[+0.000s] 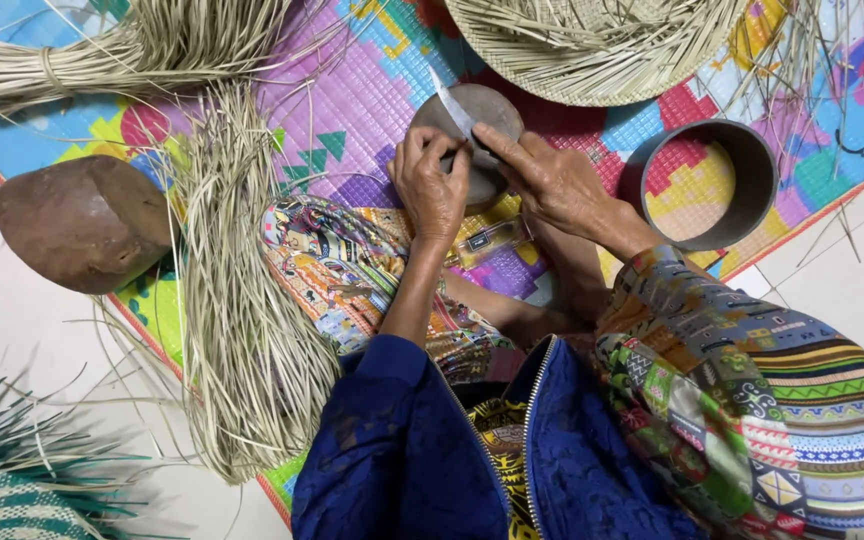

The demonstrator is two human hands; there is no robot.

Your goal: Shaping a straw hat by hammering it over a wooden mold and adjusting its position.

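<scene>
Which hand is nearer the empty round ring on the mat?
The right hand: it lies just left of the ring in the picture. The left hand is farther off, beyond the right hand.

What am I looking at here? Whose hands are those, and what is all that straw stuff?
This picture comes from a camera worn on a person's head, looking down, so you see their own lap and hands. The person sits on a colourful mat. The left hand and right hand meet over a round flat stone, holding a thin knife blade against it. The straw stuff is dried strips: one long bundle lies beside the left knee, another tied bundle sits at the top left. At the top is a half-woven straw piece. To the right lies a round ring, and to the left a brown stone.
</scene>
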